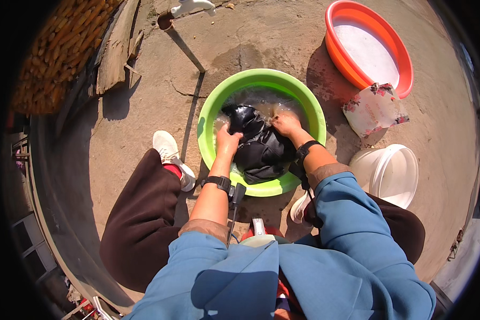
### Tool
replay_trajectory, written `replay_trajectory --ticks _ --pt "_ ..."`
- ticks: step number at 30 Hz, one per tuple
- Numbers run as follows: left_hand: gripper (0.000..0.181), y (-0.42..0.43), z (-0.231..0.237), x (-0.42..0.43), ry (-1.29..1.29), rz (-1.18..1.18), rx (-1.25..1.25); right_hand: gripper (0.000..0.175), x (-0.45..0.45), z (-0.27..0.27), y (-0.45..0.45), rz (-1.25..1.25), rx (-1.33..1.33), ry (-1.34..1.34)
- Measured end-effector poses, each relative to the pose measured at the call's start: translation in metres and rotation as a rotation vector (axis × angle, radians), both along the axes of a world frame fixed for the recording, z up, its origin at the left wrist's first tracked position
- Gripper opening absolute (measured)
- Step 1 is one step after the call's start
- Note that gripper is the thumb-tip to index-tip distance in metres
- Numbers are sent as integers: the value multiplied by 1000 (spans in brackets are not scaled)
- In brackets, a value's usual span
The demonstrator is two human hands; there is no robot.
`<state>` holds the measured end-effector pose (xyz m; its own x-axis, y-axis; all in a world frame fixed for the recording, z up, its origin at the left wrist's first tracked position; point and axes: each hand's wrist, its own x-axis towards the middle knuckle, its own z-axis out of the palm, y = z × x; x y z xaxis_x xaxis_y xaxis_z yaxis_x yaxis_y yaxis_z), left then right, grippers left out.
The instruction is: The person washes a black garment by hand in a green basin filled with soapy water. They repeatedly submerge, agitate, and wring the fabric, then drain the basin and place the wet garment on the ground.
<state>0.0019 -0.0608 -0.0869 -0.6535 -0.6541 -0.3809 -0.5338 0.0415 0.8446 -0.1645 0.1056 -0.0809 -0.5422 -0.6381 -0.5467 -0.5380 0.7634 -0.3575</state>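
Observation:
A green plastic basin (320, 124) stands on the ground before me, with cloudy, sudsy water in it. Wet black cloth (264, 154) lies bunched in the basin, partly under water. My left hand (227, 138) is at the cloth's left side, thumb on the fabric and some fingers hidden. At the cloth's upper right, my right hand (287, 123) has its fingers bent down against the fabric near the water; their tips are hidden. Both wrists wear black straps with small devices.
At the upper right, a red basin (332, 36) holds white suds, beside a floral-print bag (374, 110). A white plastic bucket (378, 172) is at the right. A tap (192, 5) and metal pipe (186, 50) stand beyond the green basin. Planks (118, 48) and corn cobs (60, 52) are upper left.

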Motion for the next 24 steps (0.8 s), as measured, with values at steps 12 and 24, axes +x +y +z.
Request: replay_trajectory --ticks 12,24 --pt "46 2 50 -17 464 269 1155 26 80 124 -45 -207 -945 -143" --pt "33 38 67 -54 416 383 1192 33 20 77 -23 -513 -386 152"
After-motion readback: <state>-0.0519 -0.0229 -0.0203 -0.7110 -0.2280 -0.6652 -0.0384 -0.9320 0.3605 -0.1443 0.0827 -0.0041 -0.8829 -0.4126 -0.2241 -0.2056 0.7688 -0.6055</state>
